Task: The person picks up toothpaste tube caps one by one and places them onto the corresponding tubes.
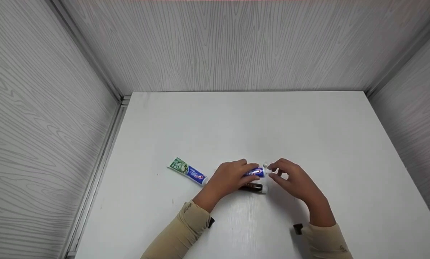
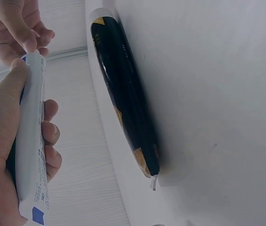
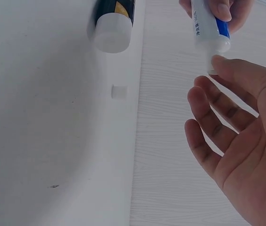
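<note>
My left hand (image 1: pixel 230 177) grips a blue and white toothpaste tube (image 1: pixel 255 172) around its body, holding it above the table. In the left wrist view the tube's white back (image 2: pixel 30 136) faces the camera, thumb on one side and fingers on the other. At the tube's narrow white tip (image 3: pixel 211 60), the thumb and forefinger of my right hand (image 1: pixel 297 180) pinch the end; its other fingers are loosely bent. Whether that tip is a cap or a bare nozzle is unclear. A black and gold toothpaste tube (image 2: pixel 123 84) with a white cap (image 3: pixel 113 34) lies below the left hand.
A green and blue toothpaste tube (image 1: pixel 189 171) lies left of the left hand, its cap end partly hidden by that hand. A small white round object (image 1: pixel 265 164) shows just beyond the held tube's tip. Grey wood-grain panels (image 1: pixel 215 46) border the white table (image 1: pixel 236 122).
</note>
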`<state>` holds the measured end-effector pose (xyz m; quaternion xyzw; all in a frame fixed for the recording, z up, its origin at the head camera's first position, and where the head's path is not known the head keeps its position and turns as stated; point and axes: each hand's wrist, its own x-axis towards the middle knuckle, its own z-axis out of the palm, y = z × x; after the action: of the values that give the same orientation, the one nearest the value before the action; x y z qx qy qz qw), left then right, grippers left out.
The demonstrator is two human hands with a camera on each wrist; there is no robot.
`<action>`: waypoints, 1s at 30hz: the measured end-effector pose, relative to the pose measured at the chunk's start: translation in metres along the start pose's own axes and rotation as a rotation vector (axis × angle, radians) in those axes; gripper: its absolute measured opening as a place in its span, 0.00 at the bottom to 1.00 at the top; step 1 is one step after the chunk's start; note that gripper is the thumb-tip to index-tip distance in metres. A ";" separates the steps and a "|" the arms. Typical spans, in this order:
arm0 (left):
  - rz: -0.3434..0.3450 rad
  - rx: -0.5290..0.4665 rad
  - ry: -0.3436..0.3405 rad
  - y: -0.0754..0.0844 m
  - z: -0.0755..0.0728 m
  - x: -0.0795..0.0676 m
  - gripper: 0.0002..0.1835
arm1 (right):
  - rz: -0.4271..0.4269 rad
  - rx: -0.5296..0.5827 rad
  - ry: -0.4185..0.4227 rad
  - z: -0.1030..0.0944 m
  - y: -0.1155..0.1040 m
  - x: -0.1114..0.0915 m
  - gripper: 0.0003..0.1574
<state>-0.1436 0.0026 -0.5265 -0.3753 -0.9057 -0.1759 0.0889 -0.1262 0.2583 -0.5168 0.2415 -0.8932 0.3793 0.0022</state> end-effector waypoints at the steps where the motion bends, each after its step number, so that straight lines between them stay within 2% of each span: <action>1: -0.001 0.001 -0.002 0.000 0.000 0.000 0.23 | 0.005 0.004 -0.008 0.000 0.000 0.000 0.12; 22: 0.010 -0.019 0.010 -0.001 0.002 -0.001 0.22 | 0.111 0.062 -0.085 0.001 0.003 -0.001 0.11; 30: 0.000 -0.020 0.001 -0.001 0.003 -0.001 0.23 | 0.125 0.060 -0.051 -0.001 0.002 -0.002 0.13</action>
<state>-0.1439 0.0028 -0.5296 -0.3763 -0.9038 -0.1851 0.0854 -0.1252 0.2606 -0.5178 0.1950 -0.8945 0.3990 -0.0513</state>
